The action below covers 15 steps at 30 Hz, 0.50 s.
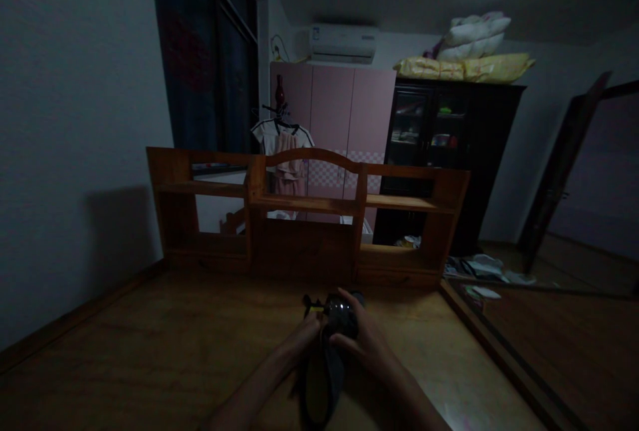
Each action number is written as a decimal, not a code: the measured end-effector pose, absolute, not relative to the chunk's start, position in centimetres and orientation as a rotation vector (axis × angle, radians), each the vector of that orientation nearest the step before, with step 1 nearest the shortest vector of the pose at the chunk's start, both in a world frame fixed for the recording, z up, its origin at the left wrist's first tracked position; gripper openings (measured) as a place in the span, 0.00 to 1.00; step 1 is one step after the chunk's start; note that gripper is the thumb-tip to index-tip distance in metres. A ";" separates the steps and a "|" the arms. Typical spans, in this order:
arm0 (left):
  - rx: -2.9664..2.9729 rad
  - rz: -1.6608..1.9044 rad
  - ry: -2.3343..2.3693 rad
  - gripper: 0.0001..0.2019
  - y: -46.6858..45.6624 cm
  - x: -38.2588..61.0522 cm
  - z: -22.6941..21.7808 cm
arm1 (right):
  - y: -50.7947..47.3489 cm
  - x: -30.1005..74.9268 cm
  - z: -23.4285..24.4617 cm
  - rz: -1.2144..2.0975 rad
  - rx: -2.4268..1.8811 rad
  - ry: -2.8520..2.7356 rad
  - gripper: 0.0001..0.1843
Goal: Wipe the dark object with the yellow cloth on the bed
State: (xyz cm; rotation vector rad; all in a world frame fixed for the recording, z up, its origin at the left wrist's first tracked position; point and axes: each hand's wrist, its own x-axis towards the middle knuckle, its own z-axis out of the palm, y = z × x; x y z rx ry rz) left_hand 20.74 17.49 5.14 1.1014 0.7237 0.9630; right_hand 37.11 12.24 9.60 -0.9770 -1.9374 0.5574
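Observation:
A glossy, dark, rounded object is between my hands, low in the middle of the view. Its exact kind is hard to make out in the dim light. My right hand curves around its right side, thumb in front and fingers over the top. At its left side my left hand is closed, next to a small black part with a yellow patch; what its fingers pinch is hidden. A dark strap loops down from the object toward me.
The wooden surface ends at a shelf unit. A wall borders it on the left, a raised edge on the right. Beyond stand a pink wardrobe, a dark cabinet and an open door.

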 end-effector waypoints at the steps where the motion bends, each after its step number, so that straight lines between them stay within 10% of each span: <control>1: 1.122 0.962 0.715 0.18 17.3 20.7 5.3 | 12.4 37.2 9.5 0.549 -0.972 -1.941 0.43; 15: 1.134 0.964 0.715 0.20 16.5 20.8 5.6 | 12.5 37.4 9.7 0.586 -0.971 -1.898 0.47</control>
